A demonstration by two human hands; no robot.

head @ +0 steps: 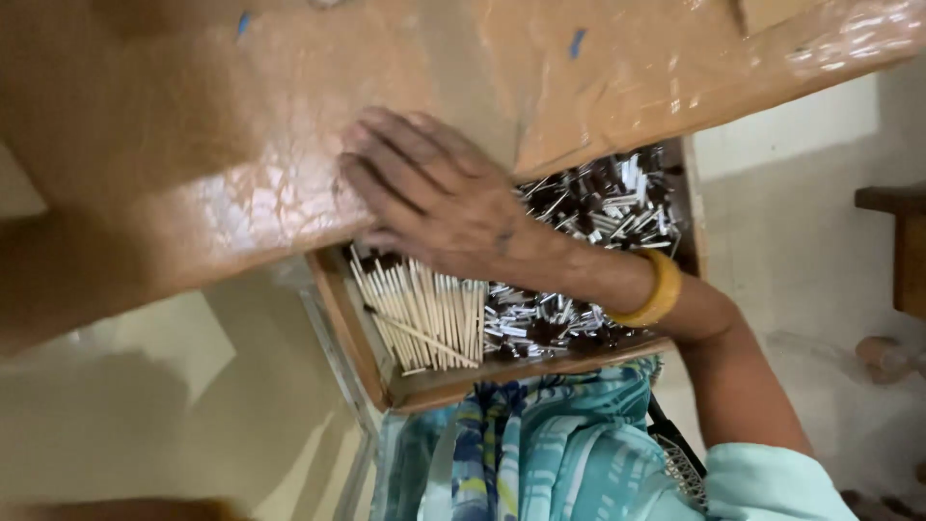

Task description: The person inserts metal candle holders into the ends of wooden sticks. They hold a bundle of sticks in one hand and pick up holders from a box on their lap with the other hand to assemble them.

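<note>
Patterned cloth (540, 444) nearest; right hand (434, 193) flat, fingers spread, holding nothing, on table edge (241, 212) above stick-filled drawer (362, 333)

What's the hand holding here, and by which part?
Nothing visibly held. The right hand, with a yellow bangle at the wrist, lies flat, fingers spread, on the edge of the brown plastic-covered table, above an open wooden tray of pale thin sticks.

Right hand (434, 198) lies flat, palm down — fingers (386, 145) spread, arm outstretched.
</note>
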